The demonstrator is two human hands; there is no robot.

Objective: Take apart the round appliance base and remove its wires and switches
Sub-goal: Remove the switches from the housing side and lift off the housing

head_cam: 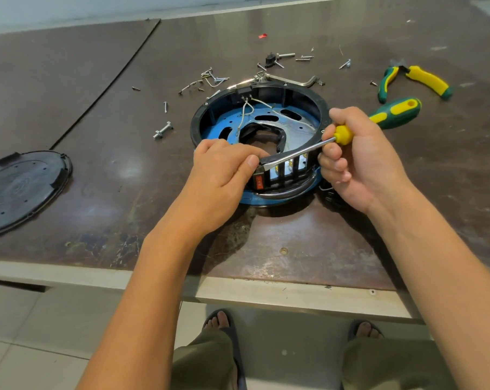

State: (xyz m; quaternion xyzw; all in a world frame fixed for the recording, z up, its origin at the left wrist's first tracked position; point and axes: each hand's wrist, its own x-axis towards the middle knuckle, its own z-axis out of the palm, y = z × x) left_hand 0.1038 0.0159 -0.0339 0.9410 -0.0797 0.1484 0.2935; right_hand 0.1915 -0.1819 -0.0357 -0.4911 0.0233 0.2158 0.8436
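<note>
Cover plate (21, 190), black and round, lies flat on the counter (125, 66) at about 9 o'clock from my work, well apart from it. Moving right, a loose bolt (162, 130) sits at 10 o'clock, and a scatter of screws (210, 77) lies near 11 o'clock, just beyond the far rim.

At the centre of the counter I see the round appliance base (300, 95), open side up, with a blue plate inside. White wires (243, 114) run from a black block on its 12 o'clock wall down toward the middle. A red rocker switch (259, 181) sits in the outer wall at 6 o'clock, closest to me.

My left hand (224, 170) grips the near rim at about 7 o'clock. Its fingers (232, 149) are curled over the edge, with the thumb pressed just beside the switch. The flat-blade screwdriver (297, 152) lies across the near rim, its tip touching the wall just above the switch, next to that thumb. My right hand (361, 161) holds its yellow handle at 4 o'clock, fingers (333, 157) wrapped round it.

Behind the base at 12 to 1 o'clock rests a bent metal bracket (291, 80). A second screwdriver (398, 111), green and yellow, lies at 3 o'clock behind my right hand. Pliers (429, 80) with matching handles lie at 2 o'clock, handles spread.
</note>
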